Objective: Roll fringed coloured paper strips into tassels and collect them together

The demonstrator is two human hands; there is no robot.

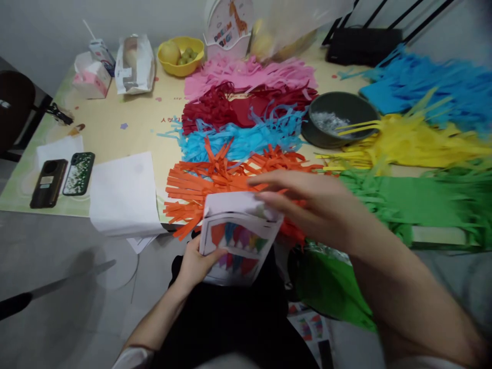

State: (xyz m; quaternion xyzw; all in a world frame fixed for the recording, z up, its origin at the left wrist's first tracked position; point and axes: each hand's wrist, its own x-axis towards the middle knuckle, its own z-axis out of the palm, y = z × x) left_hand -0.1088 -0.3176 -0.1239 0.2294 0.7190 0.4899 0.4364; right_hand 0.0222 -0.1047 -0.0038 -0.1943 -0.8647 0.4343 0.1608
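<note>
My left hand (196, 264) grips a white printed packet (234, 241) at its lower left side, with the thumb on the front. Pictures of coloured tassel shapes show on the packet's face. My right hand (307, 202) is stretched over the packet's upper right corner, fingers extended and somewhat blurred. I cannot tell whether its fingertips touch the packet. Just behind the packet lies orange fringed paper (226, 171), partly hidden by my right hand. Both hands are over my lap, at the front edge of the table (107, 128).
Light blue (238, 136), dark red (246, 110) and pink fringes (253, 77) lie behind. Right are a dark bowl (342, 138), yellow (415, 143), green (418, 200) and blue fringes (430, 84). Left are white paper (123, 192), two phones (79, 174) and a yellow fruit bowl (180, 70).
</note>
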